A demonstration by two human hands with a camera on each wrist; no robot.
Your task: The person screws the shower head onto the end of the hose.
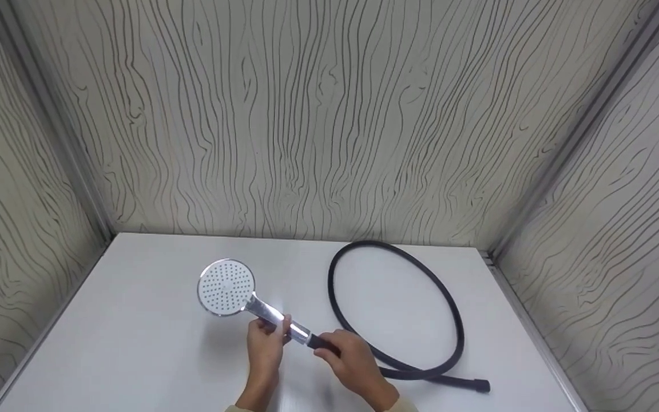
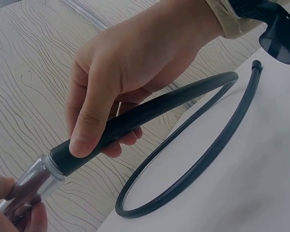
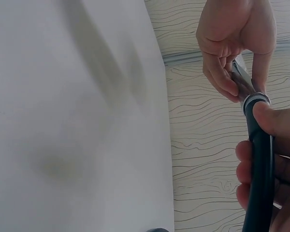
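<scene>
In the head view a chrome shower head (image 1: pixel 226 287) with a round white dotted face is held above the table, tilted up to the left. My left hand (image 1: pixel 266 346) grips its chrome handle (image 2: pixel 36 181) from below. My right hand (image 1: pixel 355 360) holds the end of a black shower hose (image 2: pixel 169 101), thumb on one side and fingers curled beneath. That hose end (image 3: pixel 256 116) meets the bottom of the handle in line with it. How far it sits on the handle's end I cannot tell.
The rest of the hose lies in a large loop on the white table (image 1: pixel 152 297), its free end fitting (image 1: pixel 481 385) toward the front right. Wood-grain panels (image 1: pixel 306 114) stand behind and at both sides of the table.
</scene>
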